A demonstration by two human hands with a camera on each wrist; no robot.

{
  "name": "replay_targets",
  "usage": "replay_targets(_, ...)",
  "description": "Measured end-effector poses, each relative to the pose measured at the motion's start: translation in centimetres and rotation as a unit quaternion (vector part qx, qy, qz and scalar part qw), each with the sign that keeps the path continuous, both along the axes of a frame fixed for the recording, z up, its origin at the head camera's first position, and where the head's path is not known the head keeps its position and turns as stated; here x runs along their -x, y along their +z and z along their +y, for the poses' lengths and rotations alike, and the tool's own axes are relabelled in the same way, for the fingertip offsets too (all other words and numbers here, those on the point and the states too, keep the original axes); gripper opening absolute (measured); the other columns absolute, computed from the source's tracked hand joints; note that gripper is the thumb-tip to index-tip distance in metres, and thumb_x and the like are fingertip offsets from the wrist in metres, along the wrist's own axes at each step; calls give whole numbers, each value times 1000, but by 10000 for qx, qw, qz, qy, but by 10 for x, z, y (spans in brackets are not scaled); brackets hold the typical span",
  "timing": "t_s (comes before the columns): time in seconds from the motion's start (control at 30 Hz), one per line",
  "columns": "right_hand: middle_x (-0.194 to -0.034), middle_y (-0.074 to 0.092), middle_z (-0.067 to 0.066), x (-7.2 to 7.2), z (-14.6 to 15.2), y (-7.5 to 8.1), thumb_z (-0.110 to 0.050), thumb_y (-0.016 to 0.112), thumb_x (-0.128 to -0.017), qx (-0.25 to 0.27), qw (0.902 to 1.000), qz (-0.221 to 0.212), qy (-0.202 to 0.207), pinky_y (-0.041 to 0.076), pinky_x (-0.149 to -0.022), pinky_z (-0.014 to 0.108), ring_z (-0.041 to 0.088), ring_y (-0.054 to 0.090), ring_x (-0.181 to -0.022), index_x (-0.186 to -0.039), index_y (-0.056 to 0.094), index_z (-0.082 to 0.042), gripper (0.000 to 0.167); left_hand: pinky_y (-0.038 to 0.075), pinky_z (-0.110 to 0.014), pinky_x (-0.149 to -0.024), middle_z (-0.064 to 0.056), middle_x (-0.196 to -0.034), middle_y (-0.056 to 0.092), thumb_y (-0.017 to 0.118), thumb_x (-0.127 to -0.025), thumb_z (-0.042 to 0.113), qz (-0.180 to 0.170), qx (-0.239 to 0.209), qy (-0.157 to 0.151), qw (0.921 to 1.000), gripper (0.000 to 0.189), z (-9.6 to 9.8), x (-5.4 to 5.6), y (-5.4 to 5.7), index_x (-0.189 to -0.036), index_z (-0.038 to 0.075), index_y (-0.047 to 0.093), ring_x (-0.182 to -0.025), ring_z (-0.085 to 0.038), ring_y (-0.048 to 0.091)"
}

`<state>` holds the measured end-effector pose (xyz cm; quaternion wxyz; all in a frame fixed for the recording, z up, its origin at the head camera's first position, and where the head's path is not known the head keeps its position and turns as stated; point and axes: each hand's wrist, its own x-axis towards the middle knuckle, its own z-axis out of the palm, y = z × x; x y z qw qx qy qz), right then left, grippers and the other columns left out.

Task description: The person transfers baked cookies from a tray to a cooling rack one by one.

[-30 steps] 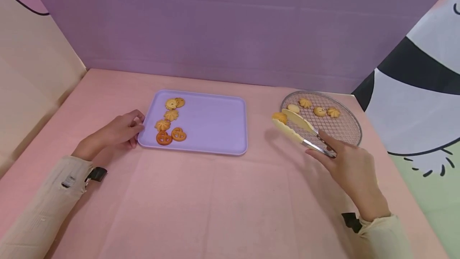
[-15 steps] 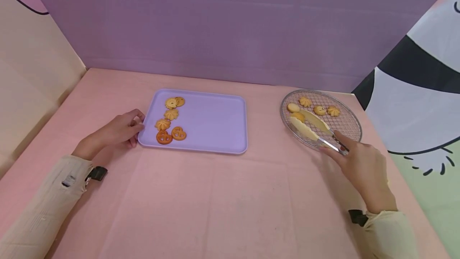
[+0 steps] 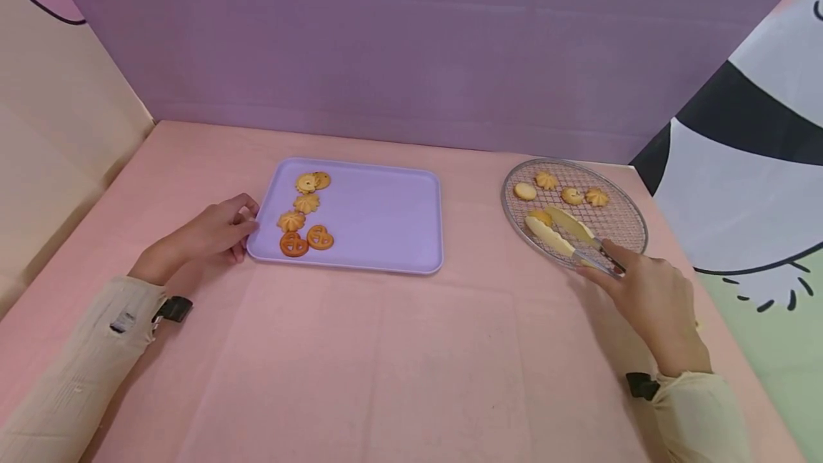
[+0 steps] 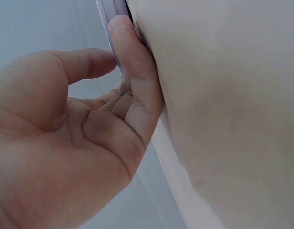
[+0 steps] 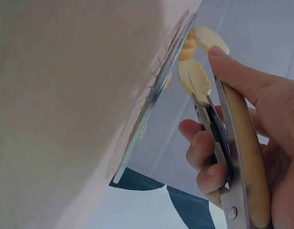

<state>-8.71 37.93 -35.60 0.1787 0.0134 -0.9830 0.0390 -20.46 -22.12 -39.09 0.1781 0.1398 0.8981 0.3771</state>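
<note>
My left hand [image 3: 221, 231] pinches the left edge of a lavender tray [image 3: 386, 220]; in the left wrist view the thumb and a finger meet at the tray's rim [image 4: 110, 9]. Fingers of my right hand [image 3: 652, 302] curl around metal tongs [image 3: 581, 254] with cream scalloped tips. Those tips stand on both sides of an orange-yellow cookie [image 3: 540, 217] at the near left of a round wire rack [image 3: 633, 223]. In the right wrist view the cookie [image 5: 187, 50] is at the rack's surface, between the tips; whether they squeeze it I cannot tell.
Along the tray's left side lie several cookies, among them flower-shaped ones [image 3: 291, 221] and two pretzel-shaped ones [image 3: 293, 244]. The rack also bears a round pale cookie [image 3: 524, 191] and a few swirled ones [image 3: 596, 196]. A purple wall [image 3: 411, 48] rises behind the pink table [image 3: 411, 363].
My right hand has moved the tongs and the orange-yellow cookie rightward, from beside the rack's left rim onto the rack. My left hand has stayed at the tray.
</note>
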Motion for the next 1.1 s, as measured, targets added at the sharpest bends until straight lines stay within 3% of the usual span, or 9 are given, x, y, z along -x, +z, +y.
replay_targets(0.27,-52,52,6,-1,2,-1,-49,77,-83,26,9997,-224,-132,26,-40,33,22,35,-47,-129,64,-2,67,54,-28,-51,-9,-73,59,49,-103,10,2,-28,17,10000,32,1,-1,1,-129,-5,38,-54,-16,59)
replay_targets(1.1,-48,40,1,0,-4,0,-52,77,-82,45,9998,-155,-109,22,-39,32,18,29,-46,-131,63,-3,71,54,-28,-50,-9,-71,59,50,-103,10,94,-15,-17,10000,31,-2,1,-2,-128,-5,38,-53,-17,60)
